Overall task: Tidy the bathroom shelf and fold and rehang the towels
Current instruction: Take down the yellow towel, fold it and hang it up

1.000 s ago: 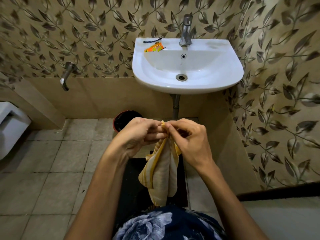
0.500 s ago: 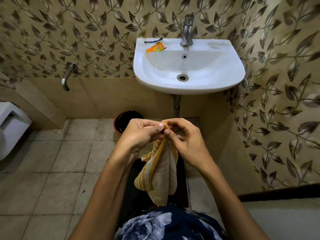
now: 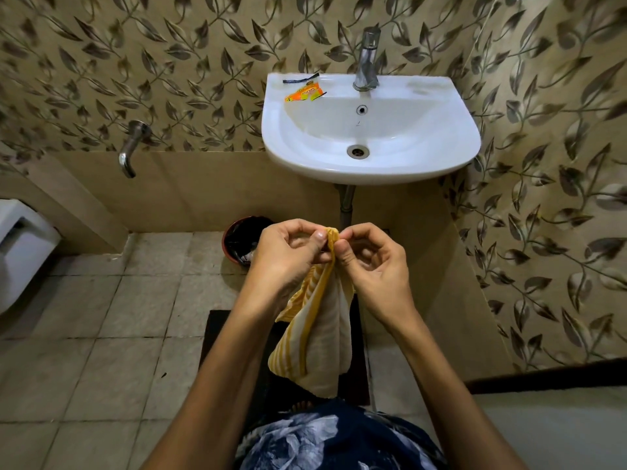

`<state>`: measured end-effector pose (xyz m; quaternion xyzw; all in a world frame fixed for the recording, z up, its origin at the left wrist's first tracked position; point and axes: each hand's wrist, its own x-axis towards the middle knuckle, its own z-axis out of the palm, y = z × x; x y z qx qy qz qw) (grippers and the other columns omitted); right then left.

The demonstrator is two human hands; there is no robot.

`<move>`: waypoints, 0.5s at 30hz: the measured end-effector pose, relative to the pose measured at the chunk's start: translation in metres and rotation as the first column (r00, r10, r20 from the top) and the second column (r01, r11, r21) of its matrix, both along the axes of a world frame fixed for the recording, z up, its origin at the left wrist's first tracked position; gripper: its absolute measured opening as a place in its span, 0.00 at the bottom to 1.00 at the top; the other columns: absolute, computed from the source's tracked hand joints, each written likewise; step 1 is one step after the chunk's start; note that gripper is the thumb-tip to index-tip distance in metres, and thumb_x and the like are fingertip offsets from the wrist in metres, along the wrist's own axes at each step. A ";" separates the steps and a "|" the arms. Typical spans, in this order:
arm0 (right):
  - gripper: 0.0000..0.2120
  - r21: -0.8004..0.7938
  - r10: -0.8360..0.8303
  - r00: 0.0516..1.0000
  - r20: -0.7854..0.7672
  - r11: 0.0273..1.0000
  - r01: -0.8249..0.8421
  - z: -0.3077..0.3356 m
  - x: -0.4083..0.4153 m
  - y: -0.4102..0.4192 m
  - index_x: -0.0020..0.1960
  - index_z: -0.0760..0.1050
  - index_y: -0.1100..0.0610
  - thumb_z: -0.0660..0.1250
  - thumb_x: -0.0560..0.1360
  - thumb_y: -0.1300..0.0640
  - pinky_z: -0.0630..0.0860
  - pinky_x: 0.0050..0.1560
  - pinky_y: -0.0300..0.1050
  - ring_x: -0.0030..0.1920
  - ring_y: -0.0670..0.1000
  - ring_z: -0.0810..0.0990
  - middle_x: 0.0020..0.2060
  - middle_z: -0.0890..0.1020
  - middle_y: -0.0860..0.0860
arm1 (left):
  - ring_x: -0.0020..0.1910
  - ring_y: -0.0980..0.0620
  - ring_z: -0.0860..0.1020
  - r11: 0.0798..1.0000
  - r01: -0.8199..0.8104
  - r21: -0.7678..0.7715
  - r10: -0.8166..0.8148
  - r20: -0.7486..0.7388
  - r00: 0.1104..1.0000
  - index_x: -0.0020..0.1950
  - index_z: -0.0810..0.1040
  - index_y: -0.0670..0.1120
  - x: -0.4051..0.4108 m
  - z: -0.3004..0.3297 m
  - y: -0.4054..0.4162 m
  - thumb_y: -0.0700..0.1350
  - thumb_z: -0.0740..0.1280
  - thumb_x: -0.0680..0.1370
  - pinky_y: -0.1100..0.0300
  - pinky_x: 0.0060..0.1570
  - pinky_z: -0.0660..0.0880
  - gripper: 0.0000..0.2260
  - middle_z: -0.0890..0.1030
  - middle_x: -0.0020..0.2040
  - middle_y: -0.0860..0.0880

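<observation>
A small cream towel with yellow stripes point(image 3: 317, 337) hangs bunched in front of me, below the sink. My left hand point(image 3: 288, 257) and my right hand point(image 3: 371, 262) pinch its top edge side by side, fingertips almost touching at the yellow hem. The cloth droops in loose folds down to my dark floral clothing. No shelf and no towel rail are in view.
A white wall sink point(image 3: 441, 157) with a chrome tap point(image 3: 368, 59) holds an orange sachet point(image 3: 303, 95) and a dark strip point(image 3: 302, 79) on its rim. A round dark bin point(image 3: 237, 239) stands under it. A wall spout point(image 3: 130, 147) and a toilet point(image 3: 20, 252) are at left; a dark mat point(image 3: 217, 337) lies underfoot.
Both hands have shifted their pinch along the towel's top edge and the fingers have loosened a little; the hanging cloth has swung slightly. The view has barely drifted.
</observation>
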<state>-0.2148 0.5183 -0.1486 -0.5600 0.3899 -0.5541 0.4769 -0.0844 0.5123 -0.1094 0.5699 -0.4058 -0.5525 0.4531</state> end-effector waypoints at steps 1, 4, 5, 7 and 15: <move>0.02 -0.008 -0.008 1.000 -0.008 1.000 0.008 0.001 0.000 0.000 0.45 0.77 0.54 0.69 0.73 0.58 0.77 0.40 0.32 0.41 0.42 0.83 0.39 0.82 0.45 | 0.25 0.61 0.78 1.000 -0.007 -0.012 0.007 0.009 1.000 0.39 0.79 0.45 0.000 -0.001 0.000 0.38 0.66 0.76 0.71 0.24 0.71 0.06 0.81 0.25 0.53; 0.04 -0.038 -0.036 0.997 -0.071 0.999 0.034 0.004 0.001 0.001 0.47 0.79 0.50 0.68 0.75 0.58 0.77 0.43 0.32 0.44 0.42 0.83 0.42 0.83 0.44 | 0.26 0.61 0.79 0.998 -0.001 -0.060 0.005 0.051 0.999 0.40 0.80 0.45 0.002 -0.002 -0.001 0.39 0.68 0.75 0.70 0.25 0.71 0.05 0.81 0.25 0.53; 0.05 -0.043 -0.048 0.996 -0.082 0.998 0.044 0.005 0.001 0.001 0.48 0.79 0.49 0.67 0.76 0.58 0.77 0.44 0.31 0.45 0.42 0.83 0.42 0.84 0.43 | 0.27 0.61 0.80 0.998 0.002 -0.070 0.003 0.064 0.998 0.40 0.80 0.46 0.003 -0.002 -0.001 0.40 0.68 0.75 0.70 0.25 0.72 0.04 0.81 0.25 0.53; 0.05 -0.047 -0.067 0.993 -0.093 0.997 0.062 0.008 0.001 0.001 0.48 0.80 0.49 0.67 0.76 0.58 0.77 0.44 0.32 0.46 0.42 0.83 0.43 0.84 0.43 | 0.29 0.60 0.81 0.996 -0.005 -0.086 0.012 0.086 0.996 0.40 0.80 0.47 0.005 -0.004 -0.001 0.41 0.69 0.74 0.69 0.27 0.73 0.04 0.82 0.27 0.53; 0.06 -0.101 -0.107 0.958 -0.267 0.991 0.082 0.012 -0.004 -0.006 0.47 0.80 0.49 0.69 0.74 0.60 0.76 0.43 0.31 0.44 0.41 0.82 0.40 0.84 0.44 | 0.33 0.55 0.82 0.992 -0.027 -0.126 0.056 0.232 0.971 0.40 0.81 0.49 -0.002 -0.007 0.000 0.45 0.70 0.74 0.55 0.40 0.80 0.03 0.83 0.33 0.49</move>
